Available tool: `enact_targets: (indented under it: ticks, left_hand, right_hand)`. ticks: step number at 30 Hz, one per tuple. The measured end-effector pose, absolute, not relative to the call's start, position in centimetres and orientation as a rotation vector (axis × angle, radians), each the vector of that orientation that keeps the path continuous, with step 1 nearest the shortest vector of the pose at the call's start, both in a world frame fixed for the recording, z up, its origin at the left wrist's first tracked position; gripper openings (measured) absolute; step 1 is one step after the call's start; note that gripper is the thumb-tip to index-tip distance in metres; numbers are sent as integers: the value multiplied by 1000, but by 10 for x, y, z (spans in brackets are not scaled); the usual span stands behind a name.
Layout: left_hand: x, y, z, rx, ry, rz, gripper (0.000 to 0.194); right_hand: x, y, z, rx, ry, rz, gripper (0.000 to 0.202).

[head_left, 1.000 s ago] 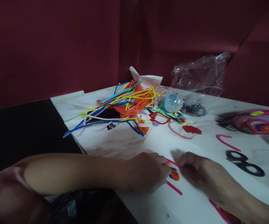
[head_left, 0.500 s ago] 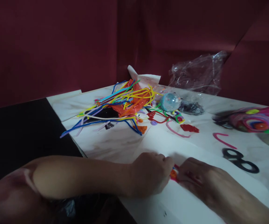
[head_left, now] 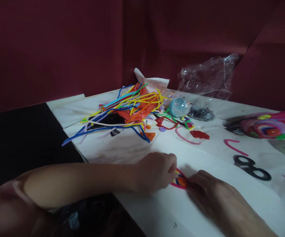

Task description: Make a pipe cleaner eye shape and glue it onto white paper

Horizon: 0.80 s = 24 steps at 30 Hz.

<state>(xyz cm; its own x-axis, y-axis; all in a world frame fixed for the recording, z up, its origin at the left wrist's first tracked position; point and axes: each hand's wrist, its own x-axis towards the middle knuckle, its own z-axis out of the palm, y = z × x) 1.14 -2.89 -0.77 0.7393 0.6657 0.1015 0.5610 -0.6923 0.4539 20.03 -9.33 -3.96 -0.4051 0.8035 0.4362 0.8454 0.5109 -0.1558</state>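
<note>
Between my two hands is a small eye-shaped craft piece (head_left: 181, 181) with an orange centre, blue and yellow bands and a pink outline. My left hand (head_left: 157, 171) is closed on its left end, the thumb and fingers pinching. At its right end, my right hand (head_left: 206, 189) grips it with bent fingers. Both ends are hidden by the hands. The piece is held over a white sheet of paper (head_left: 194, 158). A black figure-eight-shaped piece (head_left: 252, 168) and a curved pink strip (head_left: 236, 147) lie to the right of my right hand.
A heap of coloured bendy strips (head_left: 122, 110) covers the back left of the table. Behind the paper stand a clear-and-blue ball (head_left: 179, 107) and a crumpled plastic bag (head_left: 209, 77). Rightward lies a coiled, many-coloured craft piece (head_left: 266, 126). Dark red panels (head_left: 53, 49) rise behind.
My left hand has moved a little left and up, away from my right hand. More of the eye-shaped piece shows between them. The view has shifted slightly.
</note>
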Motion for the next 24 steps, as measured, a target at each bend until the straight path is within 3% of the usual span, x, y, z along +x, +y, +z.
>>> enact_targets:
  ticks: [11, 21, 24]
  left_hand:
    - [-4, -8, -9, 2696, 770, 207, 23]
    - [-1, -15, -3, 3000, 749, -4, 48]
    - [1, -17, -1, 2925, 820, -24, 47]
  right_hand:
    - [204, -90, -52, -1551, -2196, -114, 39]
    - [205, -91, -44, -1349, -2259, -154, 30]
    - [204, -90, -41, -1327, -2269, -156, 31]
